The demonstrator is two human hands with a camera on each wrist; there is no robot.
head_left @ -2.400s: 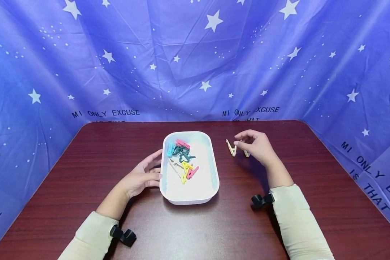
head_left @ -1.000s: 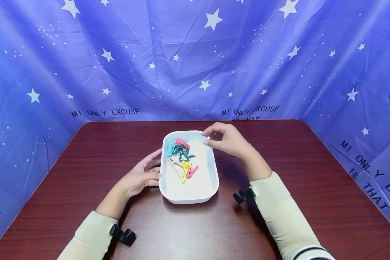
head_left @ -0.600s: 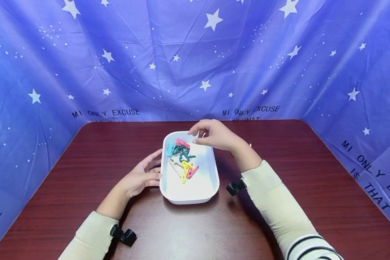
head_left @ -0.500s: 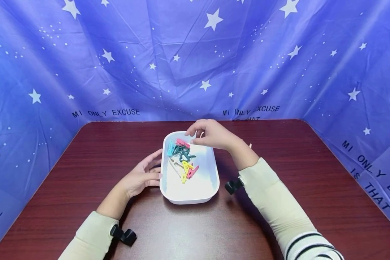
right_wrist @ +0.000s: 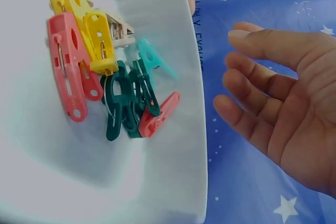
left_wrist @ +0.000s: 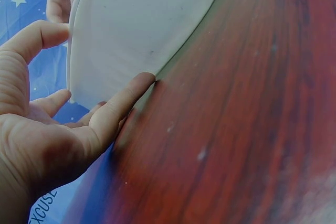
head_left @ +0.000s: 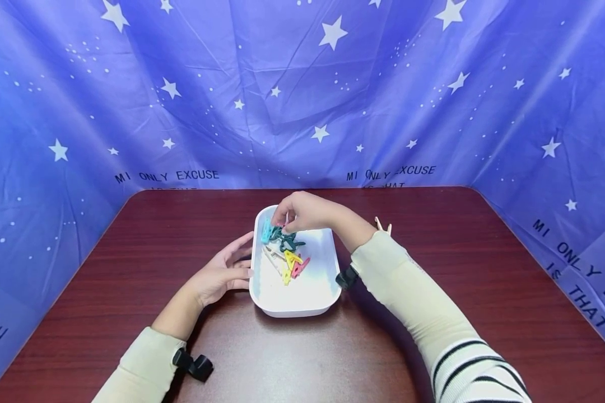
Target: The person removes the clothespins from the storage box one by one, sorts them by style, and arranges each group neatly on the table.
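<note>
A white tray (head_left: 294, 313) holds several plastic clothespins: turquoise (head_left: 266, 230), dark green (head_left: 291, 244), yellow (head_left: 287, 272), pink-red (right_wrist: 66, 66) and cream. My left hand (head_left: 219, 275) rests against the tray's left side, fingers extended; in the left wrist view, fingertips touch its outer wall (left_wrist: 136, 30). My right hand (head_left: 307, 212) reaches over the tray's far end, thumb and fingers apart around the green and pink clothespins in the head view. The right wrist view shows that hand's fingers (right_wrist: 241, 113) loosely bent, nothing between them.
To the tray's right, a cream clothespin (head_left: 383, 226) lies on the dark red wooden table (head_left: 156, 224), partly behind the right forearm. A blue star-print curtain (head_left: 292, 112) hangs behind the table. Black wrist cameras sit on both sleeves.
My right hand has moved left from the cream clothespins on the table, over the tray's rim, and down to the clothespins inside. The left hand stays at the tray's side.
</note>
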